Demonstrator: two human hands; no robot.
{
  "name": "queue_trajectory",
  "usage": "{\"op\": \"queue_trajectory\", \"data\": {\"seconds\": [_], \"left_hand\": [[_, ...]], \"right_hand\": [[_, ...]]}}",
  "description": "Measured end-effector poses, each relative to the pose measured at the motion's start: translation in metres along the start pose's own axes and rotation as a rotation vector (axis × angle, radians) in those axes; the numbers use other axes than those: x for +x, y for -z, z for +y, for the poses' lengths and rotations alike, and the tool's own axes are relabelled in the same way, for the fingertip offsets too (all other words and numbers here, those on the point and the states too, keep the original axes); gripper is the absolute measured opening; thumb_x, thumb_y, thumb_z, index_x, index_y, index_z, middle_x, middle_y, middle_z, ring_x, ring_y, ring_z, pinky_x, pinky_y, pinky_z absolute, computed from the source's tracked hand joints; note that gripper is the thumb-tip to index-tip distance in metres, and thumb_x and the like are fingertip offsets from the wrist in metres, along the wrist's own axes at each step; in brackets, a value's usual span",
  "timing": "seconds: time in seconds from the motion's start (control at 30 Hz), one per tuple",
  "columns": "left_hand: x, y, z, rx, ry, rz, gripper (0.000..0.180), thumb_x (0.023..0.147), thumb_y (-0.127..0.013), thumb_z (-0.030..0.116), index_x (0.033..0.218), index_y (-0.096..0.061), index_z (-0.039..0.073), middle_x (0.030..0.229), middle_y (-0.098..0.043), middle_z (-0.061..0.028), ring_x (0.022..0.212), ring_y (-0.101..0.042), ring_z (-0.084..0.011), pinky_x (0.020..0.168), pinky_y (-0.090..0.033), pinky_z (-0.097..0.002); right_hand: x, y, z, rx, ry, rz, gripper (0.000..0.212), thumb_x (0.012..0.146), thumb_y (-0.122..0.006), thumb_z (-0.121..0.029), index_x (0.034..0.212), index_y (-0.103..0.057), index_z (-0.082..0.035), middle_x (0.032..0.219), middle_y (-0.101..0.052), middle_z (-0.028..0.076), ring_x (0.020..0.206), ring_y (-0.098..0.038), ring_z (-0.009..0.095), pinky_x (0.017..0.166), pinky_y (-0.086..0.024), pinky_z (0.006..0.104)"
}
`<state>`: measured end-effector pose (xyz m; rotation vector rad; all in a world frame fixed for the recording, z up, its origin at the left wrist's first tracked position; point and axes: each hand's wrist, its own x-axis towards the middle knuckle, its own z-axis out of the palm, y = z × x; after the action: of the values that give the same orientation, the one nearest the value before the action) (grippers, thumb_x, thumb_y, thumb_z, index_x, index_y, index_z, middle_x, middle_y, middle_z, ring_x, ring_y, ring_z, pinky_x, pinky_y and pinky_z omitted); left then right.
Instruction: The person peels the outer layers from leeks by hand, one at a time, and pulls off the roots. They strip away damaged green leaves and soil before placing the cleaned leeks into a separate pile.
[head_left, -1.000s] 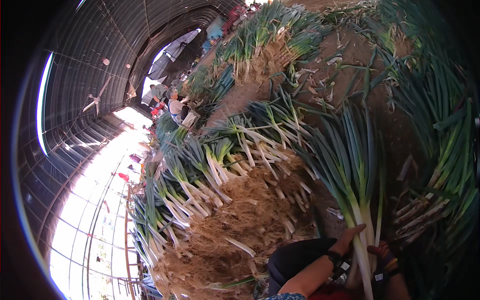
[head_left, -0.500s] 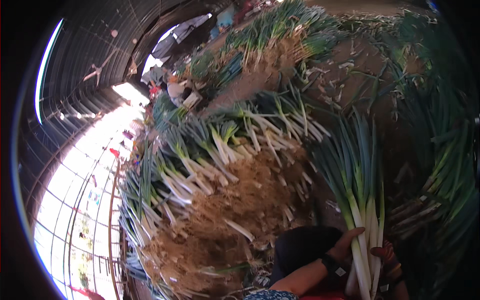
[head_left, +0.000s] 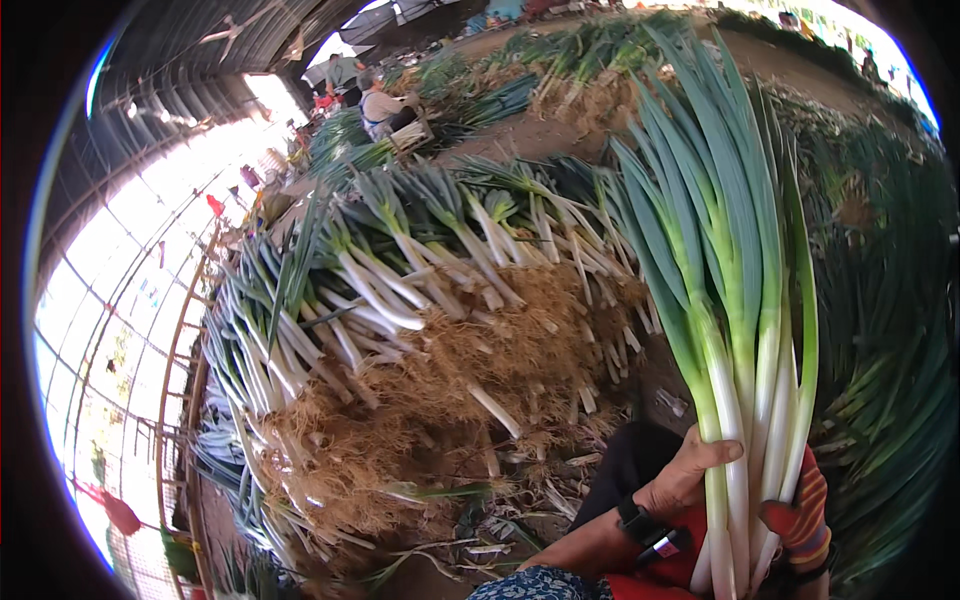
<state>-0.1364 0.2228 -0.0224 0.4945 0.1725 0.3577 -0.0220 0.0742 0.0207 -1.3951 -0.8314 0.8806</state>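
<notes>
Two hands clamped on one upright bunch of leeks, about four or five white stalks: bare left hand gripping from the left, gloved right hand from the right. One big leek pile lying beside, two seated people far behind

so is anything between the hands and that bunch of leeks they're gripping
Nothing visible does. The left hand wraps bare around the white stalks of the leek bunch, and the right hand, in a red striped glove, presses on from the other side.
</notes>
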Motion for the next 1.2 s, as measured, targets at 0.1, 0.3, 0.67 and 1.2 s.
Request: {"op": "queue_trajectory", "data": {"seconds": [0.1,0.3,0.67,1.2], "left_hand": [[-0.036,-0.016,0.045,0.182,-0.174,0.015,0.066,0.07,-0.071,0.019,0.124,-0.04,0.0,0.101,-0.055,-0.0075,0.09,-0.058,-0.0161,0.079,-0.051,-0.033],[-0.114,-0.053,0.199,0.726,-0.63,0.514,0.045,0.079,-0.053,0.029,0.109,-0.047,-0.003,0.095,-0.058,-0.0172,0.084,-0.061,-0.0257,0.07,-0.055,-0.037],[-0.293,0.106,0.475,0.936,-1.245,1.594,0.075,0.076,-0.071,0.027,0.132,-0.034,-0.006,0.114,-0.053,-0.0162,0.097,-0.053,-0.0247,0.088,-0.041,-0.036],[0.071,-0.061,0.012,0.786,-0.131,-0.048,0.014,0.086,-0.059,0.005,0.099,-0.059,-0.001,0.086,-0.065,-0.0127,0.077,-0.065,-0.0224,0.069,-0.053,-0.0323]], "right_hand": [[0.008,-0.033,-0.041,0.076,0.092,-0.064,0.097,0.059,-0.077,-0.017,0.139,-0.026,0.0,0.125,-0.052,0.01,0.116,-0.05,0.022,0.094,-0.042,0.0347],[0.117,-0.145,-0.137,-0.004,0.48,-0.659,0.09,0.064,-0.078,-0.01,0.139,-0.029,-0.003,0.136,-0.042,0.008,0.125,-0.039,0.017,0.105,-0.03,0.0329],[0.149,-0.164,-0.05,-0.692,0.556,-0.616,0.051,0.079,-0.067,-0.028,0.121,-0.052,-0.003,0.114,-0.059,0.02,0.105,-0.057,0.031,0.09,-0.045,0.0362],[-0.171,0.056,0.284,-0.58,-0.639,0.233,0.039,0.074,-0.062,-0.034,0.096,-0.065,-0.002,0.097,-0.062,0.024,0.092,-0.06,0.036,0.079,-0.047,0.0395]]}}
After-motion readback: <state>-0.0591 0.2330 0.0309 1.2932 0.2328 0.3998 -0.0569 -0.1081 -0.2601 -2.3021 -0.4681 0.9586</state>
